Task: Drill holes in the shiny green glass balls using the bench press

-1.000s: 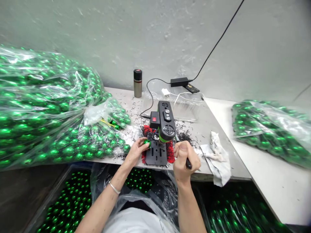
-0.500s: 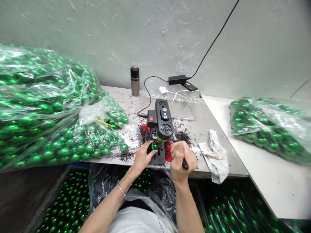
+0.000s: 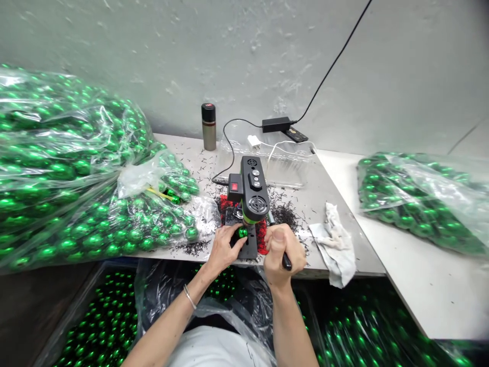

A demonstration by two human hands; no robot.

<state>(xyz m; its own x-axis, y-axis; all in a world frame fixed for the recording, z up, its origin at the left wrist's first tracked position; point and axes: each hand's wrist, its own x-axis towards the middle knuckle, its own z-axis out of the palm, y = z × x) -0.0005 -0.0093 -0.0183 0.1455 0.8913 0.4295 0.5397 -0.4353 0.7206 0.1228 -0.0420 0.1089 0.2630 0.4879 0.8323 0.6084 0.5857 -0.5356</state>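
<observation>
A shiny green ball [image 3: 242,232] sits under the head of a small black bench press machine [image 3: 255,186] with a red switch on its side. Thumb and fingers of my left hand [image 3: 224,245] pinch the ball from the left, above the machine's black slotted base [image 3: 250,250]. My right hand [image 3: 283,250] is wrapped around the black-gripped lever [image 3: 286,262] at the machine's right side. The top of the ball is partly covered by the machine head.
Clear bags of green balls lie at left [image 3: 95,199] and right [image 3: 412,193]. Black scraps [image 3: 284,216] litter the table around a red mat. A stained cloth [image 3: 336,247], a bottle [image 3: 209,127] and a power adapter [image 3: 276,124] are on the table. More green balls [image 3: 103,311] fill containers below.
The whole view has shifted slightly, so things appear a little further left. Both hands keep their holds on the ball and the lever.
</observation>
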